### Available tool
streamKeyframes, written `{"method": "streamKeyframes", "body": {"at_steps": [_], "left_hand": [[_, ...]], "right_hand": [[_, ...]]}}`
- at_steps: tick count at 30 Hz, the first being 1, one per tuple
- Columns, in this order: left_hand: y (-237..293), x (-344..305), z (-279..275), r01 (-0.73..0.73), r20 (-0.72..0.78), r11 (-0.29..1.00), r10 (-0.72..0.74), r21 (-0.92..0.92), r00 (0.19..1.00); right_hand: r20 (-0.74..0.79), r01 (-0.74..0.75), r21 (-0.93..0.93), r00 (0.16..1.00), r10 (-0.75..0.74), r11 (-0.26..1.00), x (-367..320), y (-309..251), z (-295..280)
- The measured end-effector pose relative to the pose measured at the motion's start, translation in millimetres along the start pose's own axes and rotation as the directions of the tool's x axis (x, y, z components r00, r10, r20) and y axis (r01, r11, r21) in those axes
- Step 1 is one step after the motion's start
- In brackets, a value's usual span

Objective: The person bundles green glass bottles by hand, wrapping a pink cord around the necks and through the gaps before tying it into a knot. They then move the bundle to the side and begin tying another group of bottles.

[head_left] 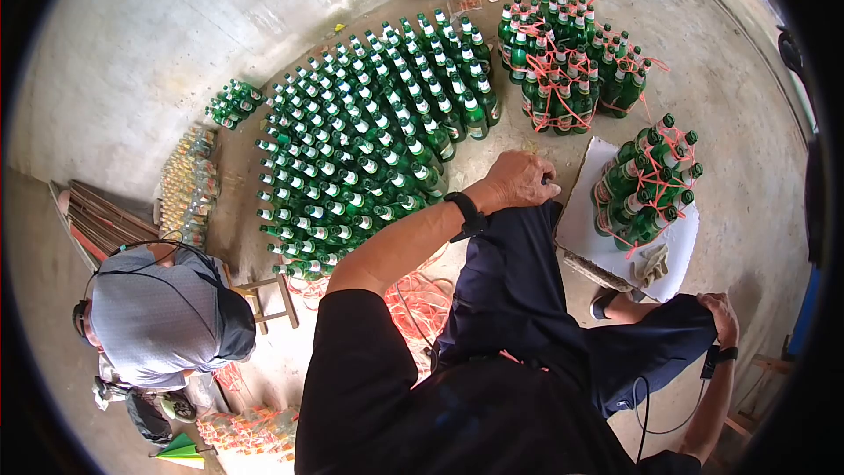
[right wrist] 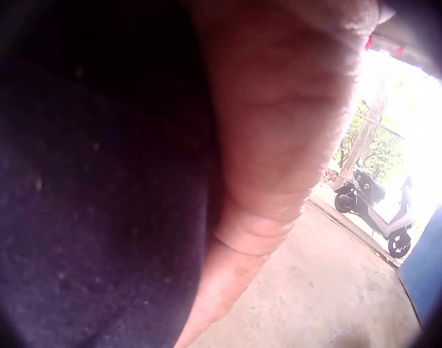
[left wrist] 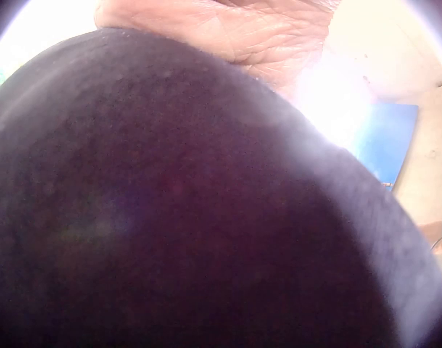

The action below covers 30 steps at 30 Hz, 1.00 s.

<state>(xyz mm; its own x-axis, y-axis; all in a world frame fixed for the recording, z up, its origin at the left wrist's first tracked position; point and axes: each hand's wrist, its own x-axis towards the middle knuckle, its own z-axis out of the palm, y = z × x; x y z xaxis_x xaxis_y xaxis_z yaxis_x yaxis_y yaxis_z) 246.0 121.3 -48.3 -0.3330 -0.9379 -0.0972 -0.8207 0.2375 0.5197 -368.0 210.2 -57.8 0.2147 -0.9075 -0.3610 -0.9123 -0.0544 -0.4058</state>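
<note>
My left hand [head_left: 520, 179] rests on the left knee of the dark trousers [head_left: 519, 255], fingers loosely bent over it. In the left wrist view, its palm edge [left wrist: 235, 32] lies against the dark cloth. My right hand [head_left: 723, 318] lies over the right knee, holding nothing; the right wrist view shows it close up [right wrist: 279, 123] beside the cloth. Between the knees and the floor bottles, a white board [head_left: 580, 202] bears a bundle of green bottles [head_left: 646, 180] tied with pinkish-red string. A crumpled pale glove or cloth [head_left: 652, 266] lies on the board's near corner.
Rows of green bottles [head_left: 378, 123] stand on the floor to the left. More tied bundles [head_left: 563, 62] stand farther back. Loose red string [head_left: 418, 308] lies by the left leg. Another person [head_left: 158, 317] sits bent over at the left. A scooter [right wrist: 373, 203] stands outside.
</note>
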Motion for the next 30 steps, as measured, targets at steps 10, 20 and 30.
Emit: {"method": "streamKeyframes", "body": {"at_steps": [10, 20, 30], "left_hand": [[1.7, -1.1, -1.1, -0.005, -0.013, 1.0, 0.005, -0.015, 1.0], [1.0, -2.2, 0.6, -0.031, -0.057, 0.999, 0.03, -0.017, 0.998], [2.7, -2.8, 0.6, -0.041, -0.075, 0.999, 0.041, 0.003, 0.996]], "right_hand": [[-0.017, -0.164, 0.176, 0.985, 0.17, 0.971, 0.0, -15.8, -2.1], [-0.008, -0.077, 0.114, 0.997, 0.078, 0.991, -0.9, -15.0, -2.9], [-0.057, 0.229, -0.166, 0.969, -0.241, 0.959, -2.9, 20.6, 8.8]]}}
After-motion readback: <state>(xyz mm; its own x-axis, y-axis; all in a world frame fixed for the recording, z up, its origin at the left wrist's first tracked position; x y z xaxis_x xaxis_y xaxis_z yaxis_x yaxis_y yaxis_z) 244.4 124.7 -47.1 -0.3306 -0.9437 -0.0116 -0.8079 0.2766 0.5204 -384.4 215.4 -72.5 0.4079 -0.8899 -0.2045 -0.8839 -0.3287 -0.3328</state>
